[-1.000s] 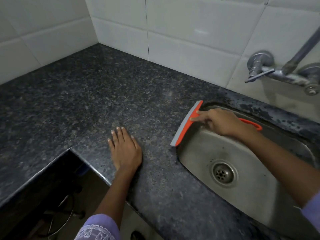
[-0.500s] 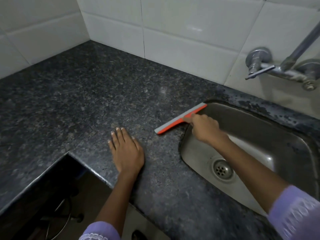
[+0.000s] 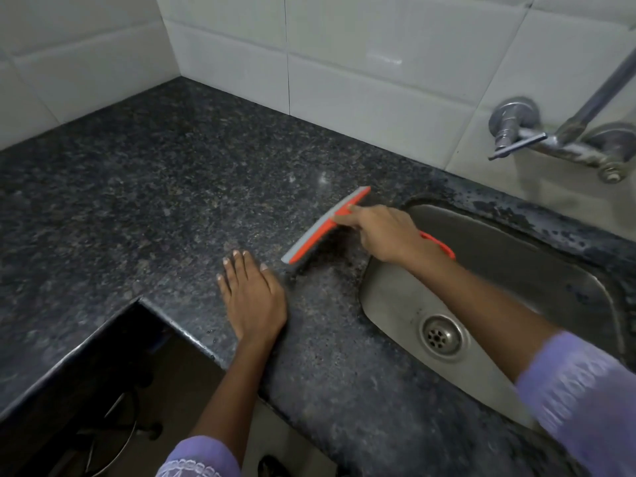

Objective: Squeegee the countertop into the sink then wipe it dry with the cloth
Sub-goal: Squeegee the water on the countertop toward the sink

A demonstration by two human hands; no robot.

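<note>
My squeegee (image 3: 323, 226) is orange with a grey blade. The tabletop (image 3: 144, 187) is black granite speckled grey. My sleeves (image 3: 581, 390) are lilac with white embroidery, the wall tiles (image 3: 361, 63) white, the sink (image 3: 499, 270) dull steel.

The squeegee (image 3: 325, 226) lies on the countertop (image 3: 144, 201), between the left hand (image 3: 253, 297) and the sink (image 3: 481, 304).

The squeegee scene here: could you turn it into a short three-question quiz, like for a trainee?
1. True or false: the right hand holds the squeegee.
2. Where does the squeegee's blade rest? A) in the sink B) on the countertop C) against the tiled wall
3. Fill in: the left hand lies ____ on the countertop.

Key: 1 true; 2 B; 3 flat.
</note>
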